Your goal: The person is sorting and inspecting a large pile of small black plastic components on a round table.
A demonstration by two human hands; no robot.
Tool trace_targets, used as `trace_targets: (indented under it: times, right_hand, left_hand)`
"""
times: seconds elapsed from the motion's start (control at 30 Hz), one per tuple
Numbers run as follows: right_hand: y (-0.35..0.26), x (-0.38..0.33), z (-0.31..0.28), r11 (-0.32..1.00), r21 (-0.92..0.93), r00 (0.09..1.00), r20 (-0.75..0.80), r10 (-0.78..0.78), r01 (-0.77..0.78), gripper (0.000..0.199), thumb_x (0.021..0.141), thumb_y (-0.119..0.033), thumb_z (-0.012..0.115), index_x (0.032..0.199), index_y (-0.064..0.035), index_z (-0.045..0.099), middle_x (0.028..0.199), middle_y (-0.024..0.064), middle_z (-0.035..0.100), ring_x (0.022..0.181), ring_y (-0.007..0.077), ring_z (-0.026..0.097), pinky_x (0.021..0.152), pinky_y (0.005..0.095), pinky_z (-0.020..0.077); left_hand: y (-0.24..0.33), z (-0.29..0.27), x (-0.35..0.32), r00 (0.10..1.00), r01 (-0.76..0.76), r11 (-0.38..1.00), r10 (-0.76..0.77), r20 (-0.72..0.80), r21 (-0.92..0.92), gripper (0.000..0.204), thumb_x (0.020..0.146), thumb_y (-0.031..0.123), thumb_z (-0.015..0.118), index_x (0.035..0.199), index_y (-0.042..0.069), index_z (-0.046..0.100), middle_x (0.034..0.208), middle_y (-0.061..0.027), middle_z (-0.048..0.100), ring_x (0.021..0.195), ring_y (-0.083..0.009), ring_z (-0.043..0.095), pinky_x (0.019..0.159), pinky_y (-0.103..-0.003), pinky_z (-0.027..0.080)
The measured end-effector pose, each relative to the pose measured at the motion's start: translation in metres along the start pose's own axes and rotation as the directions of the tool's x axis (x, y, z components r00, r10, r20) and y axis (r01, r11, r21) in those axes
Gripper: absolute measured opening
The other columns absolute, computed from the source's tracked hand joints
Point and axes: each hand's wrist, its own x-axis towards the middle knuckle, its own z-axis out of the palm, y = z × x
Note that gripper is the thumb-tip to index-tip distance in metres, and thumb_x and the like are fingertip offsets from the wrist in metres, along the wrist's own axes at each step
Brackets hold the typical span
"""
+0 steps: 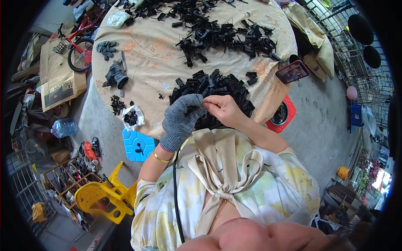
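Grey knitted fabric covers the left hand (181, 119), which is curled with its fingertips bent inward to meet the right hand (222, 108). The right hand is bare, its thumb and forefinger pinched together on a small black plastic part (204, 103) held between the two hands. The part is too small to tell its shape. Both hands sit at the near edge of the round table (146, 54), directly over a heap of black plastic parts (213, 85) that lies against that edge.

A floral tablecloth (153, 44) in beige covers the table. Further back, a wider scatter of black parts (226, 35) spreads across the middle and far side. To the left lie a dark glove (106, 48) and, near it, a black bulky object (115, 75) whose kind cannot be told. A small clear bag (133, 117) with black pieces sits at the near left edge, with a loose cluster of pieces just beside it. A phone (292, 71) rests at the right edge.

On the floor to the left are a blue plastic slab (138, 144), a yellow plastic chair (104, 194), a water bottle (63, 126) and a bicycle (79, 46). A gold bangle (160, 158) circles the left wrist.
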Motion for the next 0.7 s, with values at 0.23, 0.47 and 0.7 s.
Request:
trace_targets:
  times: [0.23, 0.47, 0.7]
  right_hand:
    - [0.003, 0.004, -0.012, 0.994, 0.072, 0.993, -0.083, 0.082, -0.076, 0.019, 0.077, -0.015, 0.067, 0.09, -0.001, 0.062, 0.056, -0.0029, 0.047, 0.052, 0.0028, 0.038, 0.047, 0.0207, 0.0339]
    - [-0.004, 0.001, -0.006, 0.963, -0.227, 0.981, -0.097, -0.169, 0.144, 0.022, 0.072, -0.015, 0.071, 0.087, -0.0018, 0.062, 0.061, 0.0017, 0.056, 0.053, 0.0029, 0.048, 0.05, 0.0199, 0.039]
    - [-0.008, -0.003, -0.037, 0.948, 0.31, 0.994, 0.097, 0.048, -0.076, 0.015, 0.08, -0.009, 0.065, 0.092, -0.0014, 0.063, 0.073, -0.004, 0.059, 0.064, 0.0002, 0.048, 0.057, 0.0162, 0.0389]
  left_hand:
    - [0.006, 0.007, 0.006, 0.984, 0.177, 0.965, -0.168, -0.063, 0.192, 0.056, 0.073, 0.0, 0.068, 0.123, 0.007, 0.045, 0.095, -0.0071, 0.064, 0.082, -0.0141, 0.062, 0.074, -0.026, 0.05]
    - [0.014, 0.002, 0.006, 0.995, -0.09, 0.865, 0.061, 0.075, 0.493, 0.059, 0.072, 0.006, 0.069, 0.125, 0.006, 0.043, 0.103, -0.0106, 0.061, 0.083, -0.0192, 0.062, 0.074, -0.031, 0.049]
    - [0.015, -0.01, 0.004, 0.887, 0.462, 0.627, -0.307, 0.346, -0.627, 0.05, 0.071, 0.007, 0.069, 0.116, -0.001, 0.048, 0.108, -0.0129, 0.057, 0.098, -0.0234, 0.058, 0.089, -0.037, 0.046]
